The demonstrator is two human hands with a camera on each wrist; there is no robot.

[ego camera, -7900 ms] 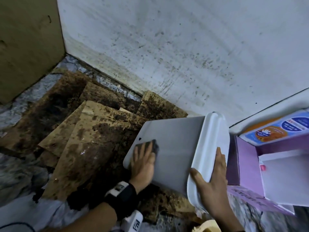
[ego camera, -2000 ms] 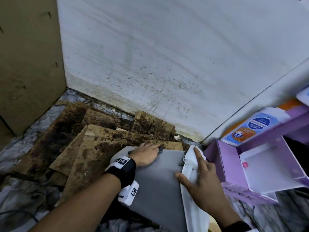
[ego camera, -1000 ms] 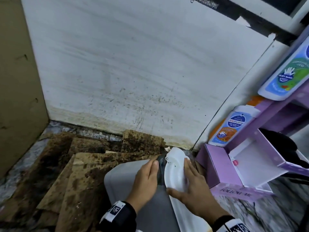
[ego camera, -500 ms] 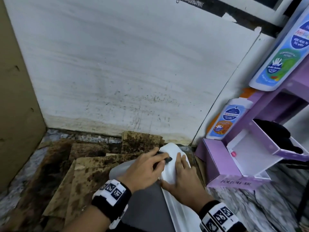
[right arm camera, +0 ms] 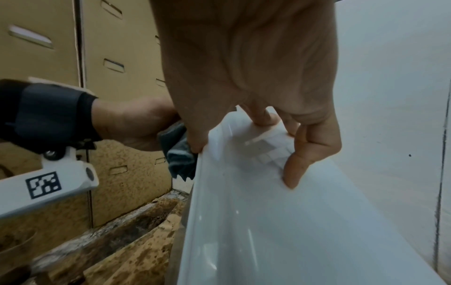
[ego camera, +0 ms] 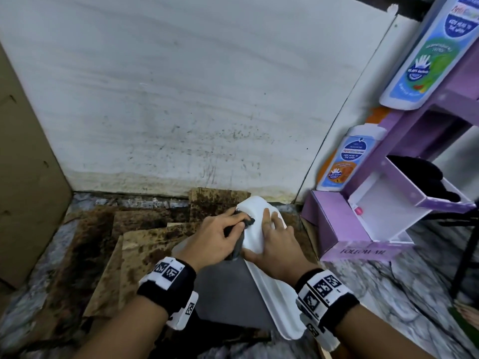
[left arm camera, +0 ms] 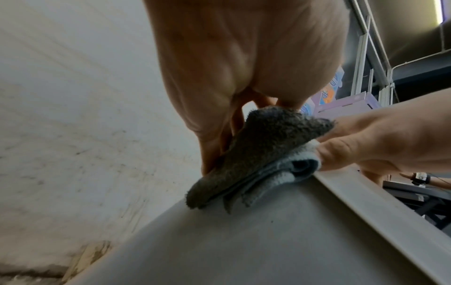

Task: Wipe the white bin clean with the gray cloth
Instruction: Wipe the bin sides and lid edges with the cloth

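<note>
The white bin lies on its side on stained cardboard, its wide rim to the right. My left hand holds the folded gray cloth against the bin's side wall, right beside the rim's far end. In the left wrist view the cloth is bunched under my fingers on the bin. My right hand grips the rim, thumb on its left edge and fingers bent over it. The right wrist view shows those fingers pressing on the bin, next to the cloth.
A stained white wall stands just behind the bin. Brown cardboard panels close the left side. A purple box shelf with soap bottles stands close on the right. Soiled cardboard sheets cover the marble floor.
My left hand has carried the cloth from the bin's side wall up to the rim's far end. The right hand keeps its place on the rim.
</note>
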